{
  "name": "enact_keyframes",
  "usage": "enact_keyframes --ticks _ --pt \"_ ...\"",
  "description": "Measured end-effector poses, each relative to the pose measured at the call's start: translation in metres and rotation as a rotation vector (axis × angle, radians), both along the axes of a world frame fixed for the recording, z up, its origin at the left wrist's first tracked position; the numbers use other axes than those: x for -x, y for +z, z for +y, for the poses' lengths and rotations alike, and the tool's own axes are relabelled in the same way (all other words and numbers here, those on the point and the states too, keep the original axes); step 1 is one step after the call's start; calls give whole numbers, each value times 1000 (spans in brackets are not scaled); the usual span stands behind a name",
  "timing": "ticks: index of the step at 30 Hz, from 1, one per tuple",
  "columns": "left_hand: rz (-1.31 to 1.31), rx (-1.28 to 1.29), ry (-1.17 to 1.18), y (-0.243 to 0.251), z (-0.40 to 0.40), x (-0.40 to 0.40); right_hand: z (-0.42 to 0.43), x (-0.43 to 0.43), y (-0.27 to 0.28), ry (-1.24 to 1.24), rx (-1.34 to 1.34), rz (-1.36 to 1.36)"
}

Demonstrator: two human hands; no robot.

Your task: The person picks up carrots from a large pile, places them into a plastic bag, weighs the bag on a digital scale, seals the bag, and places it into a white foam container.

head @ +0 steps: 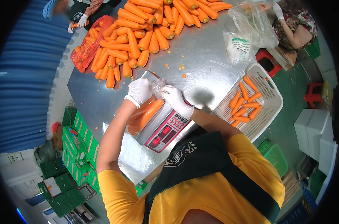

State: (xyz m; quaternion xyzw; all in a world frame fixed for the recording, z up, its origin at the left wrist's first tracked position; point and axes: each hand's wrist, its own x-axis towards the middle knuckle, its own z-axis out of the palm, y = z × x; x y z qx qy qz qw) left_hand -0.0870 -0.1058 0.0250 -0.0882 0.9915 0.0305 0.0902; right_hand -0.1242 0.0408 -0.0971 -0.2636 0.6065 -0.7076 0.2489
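A clear plastic bag of carrots [149, 113] rests on the plate of a digital weighing scale [166, 131] with a lit red display. My left hand [140, 90], in a white glove, grips the bag's gathered neck from the left. From the right, my right hand [175, 98], gloved as well, pinches the same twisted plastic [158, 86]. Both hands are close together above the scale's far half. The fingertips are partly hidden by the plastic and by the hands themselves.
A large carrot pile [147, 33] covers the far side of the steel table [197, 70], beside a red bag of carrots [88, 47]. At right is a white basket [267, 100] holding several carrots. Clear sheets [135, 151] lie near the scale. Two co-workers' gloved hands [83, 21] [277, 10] show across the table.
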Motion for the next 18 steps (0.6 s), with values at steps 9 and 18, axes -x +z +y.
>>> enact_keyframes --ticks 9,18 --pt "-252 -323 321 -31 -43 14 2 -1 3 -278 106 915" --pt "-361 -456 446 -15 -39 26 -3 24 37 154 93 1307"
